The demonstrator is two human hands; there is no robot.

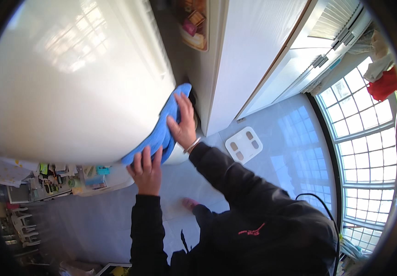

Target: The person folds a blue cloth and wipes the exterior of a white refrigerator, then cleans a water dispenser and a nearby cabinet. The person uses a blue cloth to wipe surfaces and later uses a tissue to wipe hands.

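Observation:
A blue cloth (165,129) lies along the near edge and corner of a large glossy white appliance (81,103), whose type I cannot tell. My left hand (146,169) rests its fingertips on the cloth's lower end, fingers somewhat spread. Farther up, at the cloth's right side, my right hand (183,124) presses on it with the thumb apart from the fingers; a bracelet (192,145) circles that wrist. Neither palm's underside shows, and part of the cloth is hidden beneath the fingers.
White cabinet panels (250,51) rise right of the appliance. A white bathroom scale (243,145) lies on the tiled floor. Boxes with small items (98,179) and white chairs (26,227) stand at left. Gridded windows (367,148) line the right.

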